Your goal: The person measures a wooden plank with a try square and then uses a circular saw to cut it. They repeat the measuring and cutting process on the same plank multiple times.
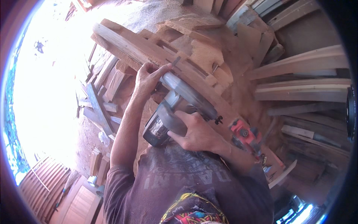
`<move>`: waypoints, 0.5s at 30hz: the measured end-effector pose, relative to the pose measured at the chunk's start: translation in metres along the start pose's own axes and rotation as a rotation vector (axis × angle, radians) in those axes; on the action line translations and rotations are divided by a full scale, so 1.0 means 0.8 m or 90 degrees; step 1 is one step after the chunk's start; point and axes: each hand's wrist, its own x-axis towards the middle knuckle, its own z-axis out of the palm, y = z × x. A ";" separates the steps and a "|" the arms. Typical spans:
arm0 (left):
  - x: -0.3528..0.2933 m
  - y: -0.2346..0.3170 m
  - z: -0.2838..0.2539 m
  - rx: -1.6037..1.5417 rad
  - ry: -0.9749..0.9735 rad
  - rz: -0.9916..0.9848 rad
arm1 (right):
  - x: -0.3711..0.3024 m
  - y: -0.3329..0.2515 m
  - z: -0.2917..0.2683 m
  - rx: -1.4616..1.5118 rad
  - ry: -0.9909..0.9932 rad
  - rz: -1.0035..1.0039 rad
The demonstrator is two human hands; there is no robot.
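A grey and black circular saw (182, 89) lies across a long wooden board (134, 43) in front of my chest. My right hand (195, 130) is closed round the saw's rear handle. At the saw's front, my left hand (149, 76) has its fingers bent over the board's near edge and its thumb stretched toward a small dark strip (176, 61). What those fingers grip is hidden. The saw's motor housing (156, 127) points toward my shirt. Whether the blade is turning does not show.
Beyond the board are sawdust-covered wood blocks (205, 52). A red power tool (244, 132) rests at the right end. Long planks (298, 91) stack up at the right; scrap wood (99, 106) litters the left ground. A panelled wooden piece (80, 205) lies lower left.
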 end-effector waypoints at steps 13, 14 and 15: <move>-0.011 0.027 -0.011 0.027 -0.010 -0.005 | 0.009 -0.001 0.012 -0.019 0.049 -0.044; -0.012 0.032 -0.012 0.028 -0.013 -0.014 | 0.010 -0.003 0.011 -0.013 0.042 -0.030; -0.014 0.037 -0.012 0.030 -0.015 -0.023 | 0.011 -0.006 0.009 -0.008 0.034 -0.016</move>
